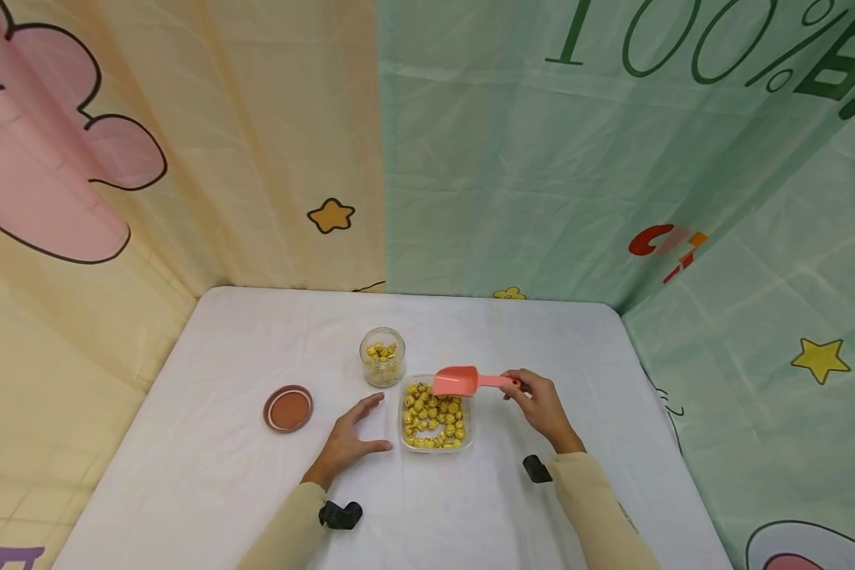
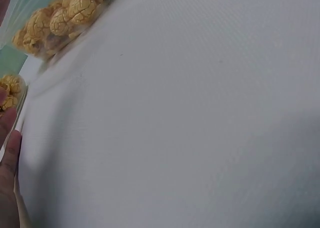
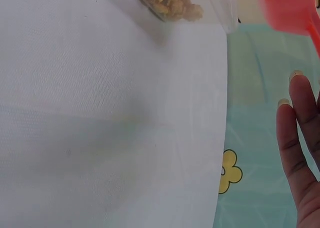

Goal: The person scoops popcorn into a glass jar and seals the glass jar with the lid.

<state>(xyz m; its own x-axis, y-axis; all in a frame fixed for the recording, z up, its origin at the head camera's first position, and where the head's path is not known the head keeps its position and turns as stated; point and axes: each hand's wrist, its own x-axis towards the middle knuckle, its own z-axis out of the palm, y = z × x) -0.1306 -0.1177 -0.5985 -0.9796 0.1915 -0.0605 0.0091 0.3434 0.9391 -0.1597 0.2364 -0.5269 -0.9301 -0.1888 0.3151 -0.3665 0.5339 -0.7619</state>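
Observation:
My right hand [image 1: 541, 405] pinches the end of the handle of a coral-pink scoop [image 1: 457, 381]. The scoop hangs over the far right corner of a clear square container [image 1: 436, 450] of yellow popcorn [image 1: 419, 405]. In the right wrist view the scoop [image 3: 289, 10] is blurred at the top right, its inside hidden. To the left of the container, my left hand [image 1: 351, 443] is spread with fingers and thumb apart, holding nothing. Its fingertips lie close to a glass jar [image 1: 364, 362], partly filled with popcorn. In the left wrist view only some fingers [image 2: 11, 153] show.
A round brown lid [image 1: 288, 408] lies on the white table [image 1: 207, 443], left of the jar. Printed curtains [image 1: 484, 174] enclose the table at the back and sides. Both wrists carry small black cameras [image 1: 340, 516].

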